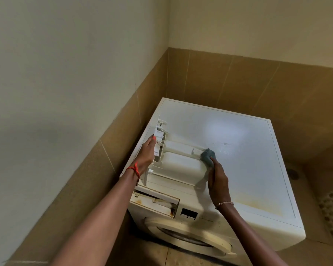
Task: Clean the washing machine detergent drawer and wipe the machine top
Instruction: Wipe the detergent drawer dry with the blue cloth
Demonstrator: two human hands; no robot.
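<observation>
White plastic detergent drawer (178, 162) is out of its slot & lies on the machine top (238, 150), centre of frame, long side running left to right. Looks light, stiff, hollow w/ thin walls, prob. a bit brittle at the clips and fins on its left end. Smooth moulded surfaces, likely slick if wet or soapy.

Left hand (145, 156) grips that left end, fingers wrapped round the ribbed edge piece, holding the drawer steady and tilted up slightly. Right hand (217, 181) pinches a dark grey scrubber (208, 156) betw. fingertips, pressing it against the drawer's right end, just by the compartment rim. Scrubber looks soft, squashy, prob. damp.

Best hold, in my view: the solid outer frame on the left, not the small clips or the thin siphon parts, which could snap. Keep the base resting on the top so it doesn't skid when scrubbed.

Empty drawer slot (156, 205) shows lower centre, rust-brown stains around it. Machine top carries yellowish staining near the front edge + specks right of the scrubber, so wiping seems not yet done. Tiled wall (219, 77) behind, upper right.
</observation>
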